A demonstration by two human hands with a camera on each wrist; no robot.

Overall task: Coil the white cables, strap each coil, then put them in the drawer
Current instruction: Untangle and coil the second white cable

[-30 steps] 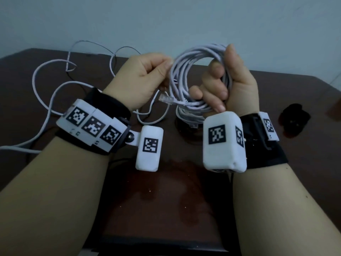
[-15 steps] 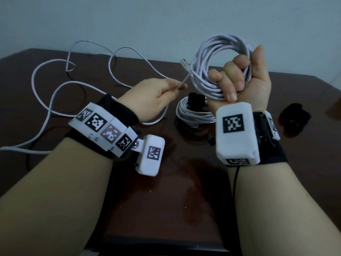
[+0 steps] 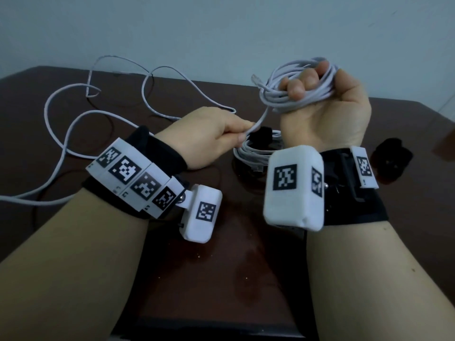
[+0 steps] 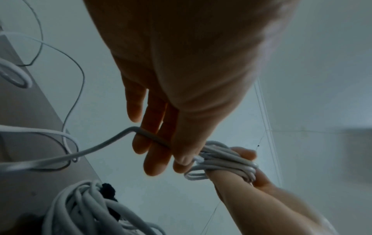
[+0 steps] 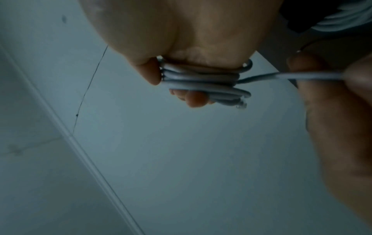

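My right hand (image 3: 317,94) is raised above the table, palm toward me, and grips a coil of white cable (image 3: 278,94) wound in several loops; the same coil (image 5: 201,82) lies across the fingers in the right wrist view. A plug end (image 3: 257,80) sticks out at the coil's left. My left hand (image 3: 221,134) pinches the loose strand (image 3: 261,119) that runs down from the coil, seen between thumb and fingers (image 4: 157,143) in the left wrist view. The rest of that cable (image 3: 81,124) trails in loops over the table's left. A second coil (image 3: 256,153), bound by a black strap (image 3: 263,134), rests on the table.
The brown table (image 3: 221,267) ends at a pale wall behind. A small black strap (image 3: 391,158) lies at the right. A dark edge (image 3: 197,333) runs along the table's near side.
My right hand has risen and turned palm toward me with the coil. My left hand has dropped lower and slid along the strand, away from the coil.
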